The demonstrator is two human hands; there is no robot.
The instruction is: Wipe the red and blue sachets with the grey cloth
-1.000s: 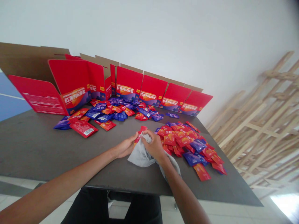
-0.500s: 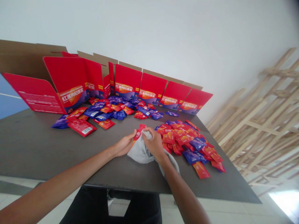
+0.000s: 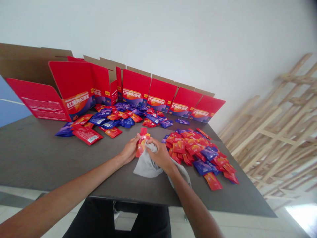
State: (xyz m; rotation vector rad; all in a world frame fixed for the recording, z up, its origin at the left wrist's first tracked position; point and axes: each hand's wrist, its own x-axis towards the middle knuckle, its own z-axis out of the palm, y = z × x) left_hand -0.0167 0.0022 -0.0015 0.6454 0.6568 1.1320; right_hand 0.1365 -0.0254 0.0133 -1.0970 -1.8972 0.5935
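Observation:
My left hand (image 3: 130, 150) is closed on the left edge of a red and orange pouch (image 3: 141, 142), which it holds upright over the table. In my right hand (image 3: 159, 152) is a bunched grey cloth (image 3: 146, 164), pressed against the pouch's right side. Part of the cloth hangs down to the tabletop and trails under my right wrist. To the right of my hands lies a heap of red and purple pouches (image 3: 190, 145). Another spread of red and purple pouches (image 3: 119, 115) lies farther back on the left.
Red printed cartons (image 3: 160, 96) with raised flaps stand in a row along the back of the dark table (image 3: 61, 165). A larger carton (image 3: 37, 99) stands open at the left. Wooden frames (image 3: 274, 135) lean against the wall on the right.
My right hand and the cloth have slid down the pouch, so more of its printed front shows. The left hand still holds the pouch and has shifted slightly left.

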